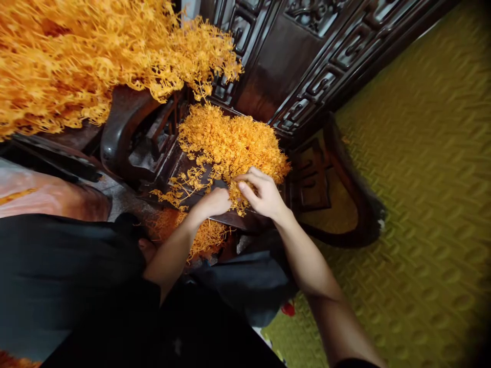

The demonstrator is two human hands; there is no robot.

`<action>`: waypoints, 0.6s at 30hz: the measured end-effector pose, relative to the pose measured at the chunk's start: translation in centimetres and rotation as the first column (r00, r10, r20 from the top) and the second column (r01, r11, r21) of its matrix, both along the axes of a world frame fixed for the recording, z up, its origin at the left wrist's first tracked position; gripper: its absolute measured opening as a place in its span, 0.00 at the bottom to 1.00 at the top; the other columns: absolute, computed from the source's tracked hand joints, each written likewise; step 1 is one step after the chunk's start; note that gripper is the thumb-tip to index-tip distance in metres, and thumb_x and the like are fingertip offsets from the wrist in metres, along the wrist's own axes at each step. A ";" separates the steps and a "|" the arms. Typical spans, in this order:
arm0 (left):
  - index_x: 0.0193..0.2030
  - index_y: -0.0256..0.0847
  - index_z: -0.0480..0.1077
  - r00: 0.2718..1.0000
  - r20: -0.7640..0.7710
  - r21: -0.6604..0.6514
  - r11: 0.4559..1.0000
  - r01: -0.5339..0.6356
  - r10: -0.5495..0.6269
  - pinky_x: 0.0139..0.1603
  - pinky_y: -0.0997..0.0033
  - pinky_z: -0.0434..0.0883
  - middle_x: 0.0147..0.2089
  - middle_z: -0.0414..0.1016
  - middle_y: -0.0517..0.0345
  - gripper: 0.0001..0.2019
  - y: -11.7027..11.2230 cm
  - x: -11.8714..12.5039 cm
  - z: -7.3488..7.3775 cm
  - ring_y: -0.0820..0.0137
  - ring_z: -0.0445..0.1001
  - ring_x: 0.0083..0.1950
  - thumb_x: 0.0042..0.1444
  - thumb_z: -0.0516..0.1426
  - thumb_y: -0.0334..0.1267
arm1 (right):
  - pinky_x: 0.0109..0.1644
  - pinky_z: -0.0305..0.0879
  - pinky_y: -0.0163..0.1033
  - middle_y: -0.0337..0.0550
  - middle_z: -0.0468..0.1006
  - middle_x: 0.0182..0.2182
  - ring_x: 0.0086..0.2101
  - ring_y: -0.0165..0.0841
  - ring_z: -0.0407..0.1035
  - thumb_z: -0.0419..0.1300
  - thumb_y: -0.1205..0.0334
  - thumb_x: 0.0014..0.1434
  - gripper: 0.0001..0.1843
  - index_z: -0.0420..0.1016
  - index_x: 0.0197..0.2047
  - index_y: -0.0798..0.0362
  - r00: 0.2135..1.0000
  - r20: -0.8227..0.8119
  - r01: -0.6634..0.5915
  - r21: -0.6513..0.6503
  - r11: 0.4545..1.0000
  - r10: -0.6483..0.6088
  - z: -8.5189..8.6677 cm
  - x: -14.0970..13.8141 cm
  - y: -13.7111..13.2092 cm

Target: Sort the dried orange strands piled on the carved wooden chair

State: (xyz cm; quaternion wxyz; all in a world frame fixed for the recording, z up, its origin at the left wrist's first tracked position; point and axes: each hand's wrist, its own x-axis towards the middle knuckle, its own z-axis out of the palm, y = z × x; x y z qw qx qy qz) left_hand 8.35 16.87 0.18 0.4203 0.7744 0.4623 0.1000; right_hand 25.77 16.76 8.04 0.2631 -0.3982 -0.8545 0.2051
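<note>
A heap of thin orange branching sprigs (230, 138) lies on a dark carved wooden seat (192, 163). My left hand (213, 203) is closed at the heap's near edge, its fingers curled into the strands. Just to its right, my right hand (261, 191) pinches a small clump of the same orange sprigs (237, 197) between thumb and fingers. More loose sprigs (180, 189) trail off to the left of my hands, and another bunch (203, 237) sits below my left wrist.
A much larger mass of orange sprigs (76, 56) fills the upper left. Dark carved wooden furniture (307, 66) stands behind the heap. A yellow-green patterned mat (422, 179) covers the right side. Black cloth (69, 276) lies at the lower left.
</note>
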 end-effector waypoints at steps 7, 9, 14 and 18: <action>0.41 0.33 0.80 0.997 0.077 -0.075 0.997 0.013 -0.007 0.44 0.68 0.70 0.41 0.82 0.45 0.15 0.0 0.5 0.7 0.66 0.77 0.41 0.62 0.50 0.31 | 0.38 0.63 0.40 0.40 0.72 0.28 0.30 0.31 0.66 0.63 0.49 0.68 0.18 0.74 0.31 0.52 0.928 -0.277 0.256 -0.018 0.967 -0.251 -1.3 -0.2 0.7; 0.37 0.34 0.79 0.992 0.120 -0.083 0.996 -0.021 0.031 0.43 0.69 0.69 0.39 0.81 0.48 0.14 0.1 0.3 1.0 0.67 0.75 0.40 0.62 0.50 0.31 | 0.32 0.60 0.37 0.36 0.66 0.24 0.25 0.28 0.61 0.65 0.45 0.65 0.20 0.70 0.31 0.51 0.781 -0.477 0.371 -0.165 0.914 -0.403 -1.6 0.3 1.5; 0.28 0.39 0.69 0.951 0.263 -0.304 0.949 -0.080 0.164 0.32 0.72 0.63 0.26 0.71 0.59 0.17 -0.3 -0.9 0.0 0.72 0.65 0.28 0.63 0.57 0.48 | 0.21 0.51 0.30 0.30 0.57 0.22 0.19 0.24 0.52 0.63 0.36 0.62 0.27 0.58 0.31 0.49 0.333 -0.826 0.379 -0.323 0.867 -0.454 0.1 4.8 4.8; 0.26 0.43 0.61 0.916 0.304 -0.455 0.885 -0.101 0.261 0.25 0.73 0.53 0.20 0.58 0.66 0.24 -0.4 -1.0 -0.5 0.76 0.54 0.21 0.62 0.57 0.60 | 0.24 0.63 0.31 0.37 0.75 0.34 0.23 0.25 0.65 0.67 0.36 0.57 0.26 0.63 0.36 0.49 0.417 -0.719 0.428 -0.384 0.818 -0.556 -0.5 7.6 6.2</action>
